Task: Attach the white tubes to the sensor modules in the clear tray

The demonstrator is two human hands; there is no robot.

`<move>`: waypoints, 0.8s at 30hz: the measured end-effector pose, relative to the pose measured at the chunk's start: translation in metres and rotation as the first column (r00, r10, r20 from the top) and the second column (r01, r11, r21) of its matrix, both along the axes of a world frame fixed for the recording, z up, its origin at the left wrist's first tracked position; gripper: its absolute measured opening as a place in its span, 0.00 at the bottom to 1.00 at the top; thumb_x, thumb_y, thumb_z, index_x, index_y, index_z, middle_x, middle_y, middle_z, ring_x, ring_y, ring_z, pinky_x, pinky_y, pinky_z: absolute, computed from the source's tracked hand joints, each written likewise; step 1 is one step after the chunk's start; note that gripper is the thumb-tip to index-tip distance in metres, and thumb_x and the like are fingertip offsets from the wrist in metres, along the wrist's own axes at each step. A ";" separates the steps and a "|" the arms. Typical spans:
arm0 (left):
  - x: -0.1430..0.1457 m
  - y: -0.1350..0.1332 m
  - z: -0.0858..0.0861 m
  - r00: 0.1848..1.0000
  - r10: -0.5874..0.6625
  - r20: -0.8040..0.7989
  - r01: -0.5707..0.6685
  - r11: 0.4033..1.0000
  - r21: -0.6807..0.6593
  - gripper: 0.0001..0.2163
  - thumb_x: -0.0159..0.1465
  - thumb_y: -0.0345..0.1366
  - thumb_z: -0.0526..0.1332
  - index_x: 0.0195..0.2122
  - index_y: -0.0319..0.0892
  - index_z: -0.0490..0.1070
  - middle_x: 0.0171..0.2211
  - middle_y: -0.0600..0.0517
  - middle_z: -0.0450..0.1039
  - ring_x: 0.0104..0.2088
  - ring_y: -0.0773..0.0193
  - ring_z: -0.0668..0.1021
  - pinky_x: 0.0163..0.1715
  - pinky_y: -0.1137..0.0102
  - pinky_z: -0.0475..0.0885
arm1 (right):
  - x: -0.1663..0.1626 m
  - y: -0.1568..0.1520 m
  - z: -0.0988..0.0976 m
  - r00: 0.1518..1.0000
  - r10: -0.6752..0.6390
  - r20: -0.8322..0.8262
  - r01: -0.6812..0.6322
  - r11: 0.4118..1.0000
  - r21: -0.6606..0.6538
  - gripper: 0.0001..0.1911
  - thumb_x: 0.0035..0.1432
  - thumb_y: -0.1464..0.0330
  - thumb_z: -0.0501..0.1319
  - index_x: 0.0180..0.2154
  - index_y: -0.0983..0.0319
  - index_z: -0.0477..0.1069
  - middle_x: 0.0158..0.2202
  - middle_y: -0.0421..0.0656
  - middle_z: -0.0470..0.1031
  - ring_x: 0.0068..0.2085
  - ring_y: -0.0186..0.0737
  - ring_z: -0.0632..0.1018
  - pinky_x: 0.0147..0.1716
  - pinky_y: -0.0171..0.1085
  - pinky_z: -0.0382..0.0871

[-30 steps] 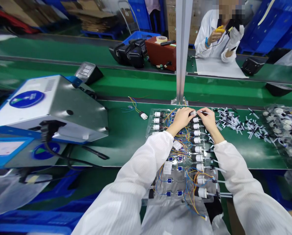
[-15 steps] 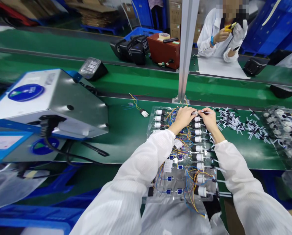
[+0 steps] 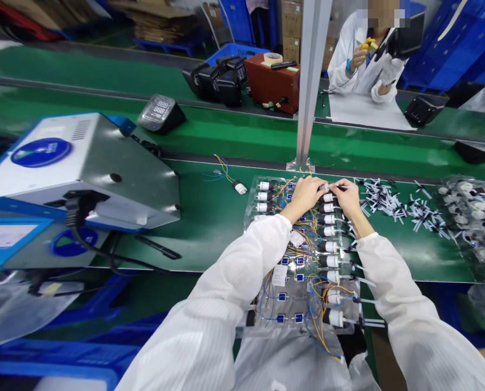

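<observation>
My left hand (image 3: 306, 196) reaches over the far end of a clear plastic tray (image 3: 267, 325), its fingers closed on a small white-and-black pump (image 3: 324, 188). Close beside it, my right hand (image 3: 348, 199) pinches a thin white tube (image 3: 340, 187) at the pump's end. Whether tube and pump are joined is hidden by my fingertips. Rows of similar pumps (image 3: 330, 247) with coloured wires lie in the tray, several on the right side having white tubes attached. Small blue box-shaped parts (image 3: 282, 297) sit between the rows.
Loose tubes with black fittings (image 3: 383, 200) are heaped right of the tray, before another filled tray (image 3: 476, 212). A lone wired pump (image 3: 239, 187) lies left. A metal tester (image 3: 116, 174) stands further left. Behind a post (image 3: 307, 81) runs a green belt (image 3: 226, 136); a co-worker sits opposite.
Both my hands stay in nearly the same place, still at the pump and tube. A display device on the belt has shifted right. The co-worker's gloved hand now shows a black device held up.
</observation>
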State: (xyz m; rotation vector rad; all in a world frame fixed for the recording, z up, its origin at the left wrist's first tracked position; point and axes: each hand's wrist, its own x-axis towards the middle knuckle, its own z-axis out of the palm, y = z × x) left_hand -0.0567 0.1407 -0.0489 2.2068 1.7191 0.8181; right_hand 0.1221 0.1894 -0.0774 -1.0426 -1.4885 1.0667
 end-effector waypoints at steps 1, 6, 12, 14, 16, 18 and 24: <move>0.000 0.000 0.000 1.000 0.000 0.001 0.000 1.000 0.001 0.13 0.74 0.42 0.58 0.54 0.48 0.78 0.54 0.49 0.81 0.53 0.53 0.76 0.49 0.59 0.65 | 0.000 0.000 0.001 1.000 0.000 0.017 0.000 1.000 0.006 0.10 0.51 0.61 0.72 0.29 0.58 0.75 0.30 0.40 0.79 0.34 0.41 0.79 0.41 0.40 0.74; 0.001 0.001 -0.002 1.000 -0.009 -0.022 0.009 1.000 -0.007 0.13 0.73 0.42 0.60 0.54 0.48 0.78 0.54 0.48 0.81 0.53 0.52 0.76 0.50 0.58 0.66 | -0.001 -0.001 0.008 0.990 -0.014 0.141 0.004 0.997 0.073 0.09 0.54 0.61 0.69 0.28 0.58 0.76 0.30 0.41 0.80 0.34 0.41 0.78 0.41 0.41 0.73; 0.002 0.002 -0.003 1.000 -0.002 -0.002 0.002 1.000 -0.002 0.13 0.74 0.42 0.58 0.54 0.48 0.79 0.53 0.48 0.81 0.54 0.53 0.76 0.52 0.59 0.66 | -0.002 -0.005 0.011 0.982 -0.033 0.187 0.012 0.994 0.113 0.08 0.55 0.61 0.67 0.29 0.58 0.75 0.32 0.41 0.80 0.36 0.42 0.79 0.43 0.41 0.74; 0.002 0.003 -0.003 1.000 0.000 -0.001 0.000 1.000 -0.005 0.13 0.74 0.43 0.58 0.53 0.49 0.79 0.53 0.48 0.81 0.53 0.53 0.77 0.51 0.59 0.66 | -0.002 -0.005 0.007 0.992 -0.056 0.115 0.047 0.996 0.076 0.09 0.54 0.60 0.68 0.30 0.58 0.74 0.33 0.41 0.79 0.36 0.41 0.79 0.42 0.40 0.74; 0.003 0.003 -0.003 1.000 -0.004 -0.003 0.004 1.000 -0.003 0.13 0.74 0.43 0.59 0.53 0.49 0.79 0.52 0.49 0.81 0.52 0.53 0.77 0.49 0.59 0.66 | 0.000 -0.004 0.004 0.995 -0.076 0.065 0.073 0.996 0.043 0.10 0.53 0.60 0.69 0.32 0.58 0.74 0.34 0.42 0.80 0.36 0.41 0.79 0.41 0.40 0.74; 0.003 0.003 -0.002 1.000 -0.006 -0.008 0.006 1.000 0.005 0.13 0.73 0.43 0.59 0.54 0.49 0.79 0.52 0.49 0.81 0.51 0.53 0.77 0.49 0.59 0.66 | 0.001 -0.002 0.001 0.994 -0.090 0.065 0.089 0.996 0.029 0.11 0.52 0.60 0.70 0.32 0.58 0.74 0.34 0.42 0.80 0.35 0.40 0.78 0.40 0.40 0.74; 0.004 0.001 -0.001 1.000 -0.003 -0.025 0.003 1.000 0.003 0.14 0.73 0.44 0.59 0.55 0.48 0.78 0.53 0.48 0.81 0.53 0.52 0.76 0.51 0.58 0.66 | 0.002 -0.001 0.002 0.995 -0.075 0.070 0.076 0.997 -0.003 0.12 0.50 0.60 0.73 0.31 0.59 0.75 0.32 0.41 0.80 0.33 0.40 0.78 0.37 0.39 0.73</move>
